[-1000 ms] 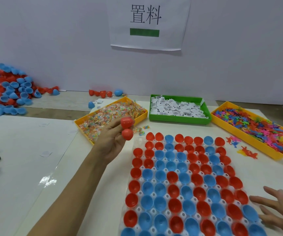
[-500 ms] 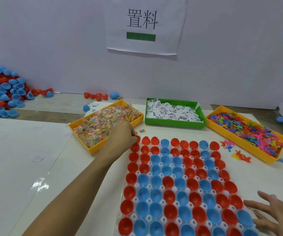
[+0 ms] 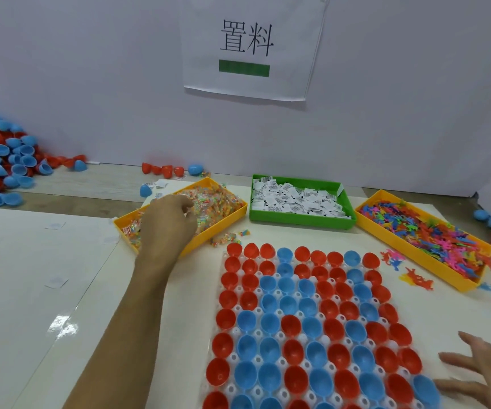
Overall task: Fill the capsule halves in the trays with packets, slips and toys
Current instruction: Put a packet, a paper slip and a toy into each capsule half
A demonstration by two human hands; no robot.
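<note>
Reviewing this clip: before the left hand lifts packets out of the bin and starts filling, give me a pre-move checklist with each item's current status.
1. Left hand is over the packet bin: ok.
2. Packets actually gripped: cannot tell, fingers curl out of sight.
3. Capsule halves sit open side up in the white tray: ok.
4. Halves visibly empty: ok.
5. Right hand lies flat at the tray's edge: ok.
6. Slip bin and toy bin stocked: ok.
</note>
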